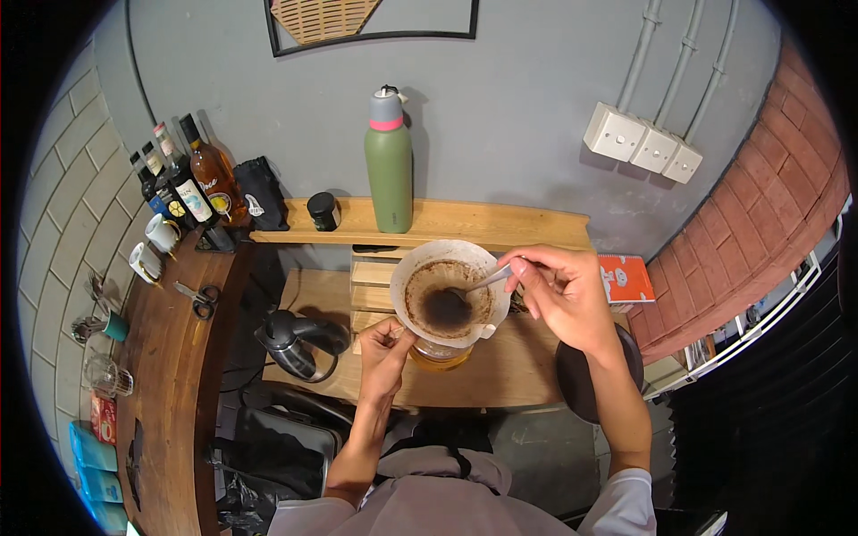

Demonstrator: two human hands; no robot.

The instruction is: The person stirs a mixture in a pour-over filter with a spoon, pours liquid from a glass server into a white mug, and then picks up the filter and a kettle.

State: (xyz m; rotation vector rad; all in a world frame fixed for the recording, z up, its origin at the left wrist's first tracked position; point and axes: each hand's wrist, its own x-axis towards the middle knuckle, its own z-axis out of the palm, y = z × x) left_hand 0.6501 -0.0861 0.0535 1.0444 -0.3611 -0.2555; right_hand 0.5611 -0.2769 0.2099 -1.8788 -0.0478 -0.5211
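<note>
In front of me a paper coffee filter (414,268) lines a coffee dripper (489,331) on a glass server (438,357). Dark wet coffee grounds (447,310) lie at the bottom, with brown residue up the paper. My right hand (561,290) pinches the handle of a metal spoon (491,280) from the right; its bowl reaches down into the grounds. At the dripper's lower left, my left hand (386,355) is closed with thumb and fingers at the rim, steadying it. Its fingertips are partly hidden, and so is most of the server.
A black kettle (299,344) stands left on the wooden table (527,380). Behind, a green bottle (389,174) and a black jar (323,212) stand on a wooden ledge (500,219). Scissors (198,299) lie on the left counter (174,384). A round dark stool seat (585,382) sits at right.
</note>
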